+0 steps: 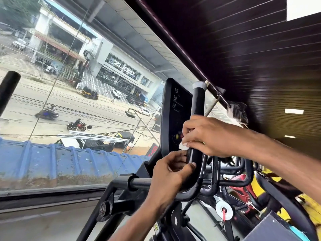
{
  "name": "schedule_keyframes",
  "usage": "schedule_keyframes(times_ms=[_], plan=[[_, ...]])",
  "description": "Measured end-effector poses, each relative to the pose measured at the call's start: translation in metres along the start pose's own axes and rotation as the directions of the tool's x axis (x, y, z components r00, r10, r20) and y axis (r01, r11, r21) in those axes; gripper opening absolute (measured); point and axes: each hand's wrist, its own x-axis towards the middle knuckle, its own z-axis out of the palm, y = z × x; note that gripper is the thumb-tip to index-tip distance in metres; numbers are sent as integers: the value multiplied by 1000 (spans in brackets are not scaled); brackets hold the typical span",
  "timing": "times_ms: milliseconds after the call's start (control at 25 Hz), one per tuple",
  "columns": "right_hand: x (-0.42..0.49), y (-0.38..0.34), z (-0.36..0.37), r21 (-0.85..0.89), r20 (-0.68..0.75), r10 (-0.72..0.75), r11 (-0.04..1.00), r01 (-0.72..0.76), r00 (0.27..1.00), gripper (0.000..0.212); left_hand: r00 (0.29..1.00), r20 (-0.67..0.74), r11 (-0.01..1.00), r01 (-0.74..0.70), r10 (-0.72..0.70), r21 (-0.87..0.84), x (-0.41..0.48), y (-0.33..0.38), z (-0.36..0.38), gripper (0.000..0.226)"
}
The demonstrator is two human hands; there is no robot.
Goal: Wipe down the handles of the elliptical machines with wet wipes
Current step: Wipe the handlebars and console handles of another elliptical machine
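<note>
A black elliptical handle [198, 105] with a grey end cap rises beside the dark console [172, 115]. My right hand [206, 136] is wrapped round this handle about halfway down, with a white wet wipe [183, 146] showing under its fingers against the handle. Just below, my left hand [170, 173] grips the same handle near its lower bend, thumb across the front. The part of the handle under both hands is hidden.
A large window [69, 84] fills the left, looking down on a street. A second black handle [8, 91] stands at the far left edge. Black frame bars [139, 183] cross below the console. More machines with red and yellow parts [243, 188] crowd the right.
</note>
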Motion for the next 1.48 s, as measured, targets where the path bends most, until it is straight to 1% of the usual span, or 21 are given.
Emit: schedule_keyframes(times_ms=[80,160,240,320,400,480,520,560,680,720,840,960,1000,1120,1200,1320,1400,1480], plan=[[8,14,-5,-37,-61,-2,999,0,998,9,1000,-9,1000,-1,1,-8,2,-3,-1,35],[21,36,-13,-101,-111,29,994,-40,993,8,1000,-28,1000,10,-10,-4,4,-3,0,35],[35,61,-23,-117,-179,116,984,-138,977,9,999,-40,999,32,-32,-15,7,-4,1,32],[45,80,-34,-115,-254,222,960,-257,941,13,998,-38,999,43,-44,-30,8,-5,2,28],[48,92,-39,-131,-313,252,943,-305,916,14,998,-32,999,44,-45,-32,7,-7,1,24],[49,94,-39,-110,-282,245,952,-285,928,15,999,-37,1000,23,-23,-11,8,-10,-3,16],[51,94,-39,-82,-261,264,952,-294,928,16,999,-36,1000,6,-6,-3,9,-11,-4,13],[52,95,-40,-68,-269,284,947,-313,920,17,999,-37,1000,-4,3,-4,10,-11,-2,13],[58,104,-42,-134,-372,305,917,-376,877,16,999,-47,1000,-23,24,11,8,-14,0,23],[58,104,-42,-143,-367,313,912,-385,876,16,998,-53,999,-35,36,26,6,-14,0,27],[54,95,-40,-113,-285,324,923,-367,902,18,992,-101,994,-72,80,81,0,-15,-2,37],[46,74,-35,-73,-194,336,932,-355,922,18,990,-120,993,-65,77,97,-6,-17,-6,45],[43,66,-33,-77,-173,324,937,-340,930,18,989,-117,989,-73,88,127,-10,-18,-8,48],[32,43,-24,-68,-136,270,957,-281,953,17,982,-69,940,-147,176,308,-23,-21,-14,57],[22,31,-18,-58,-149,234,968,-245,961,15,979,-39,905,-169,200,391,-30,-24,-19,62],[8,14,-8,-56,-226,174,980,-191,959,12,983,-14,889,-158,182,429,-33,-27,-25,61],[-4,-2,3,-26,-269,187,979,-201,945,11,989,3,894,-138,151,426,-34,-31,-31,59],[-17,-20,18,13,-300,203,978,-208,932,13,989,17,897,-138,144,419,-34,-35,-38,62]])
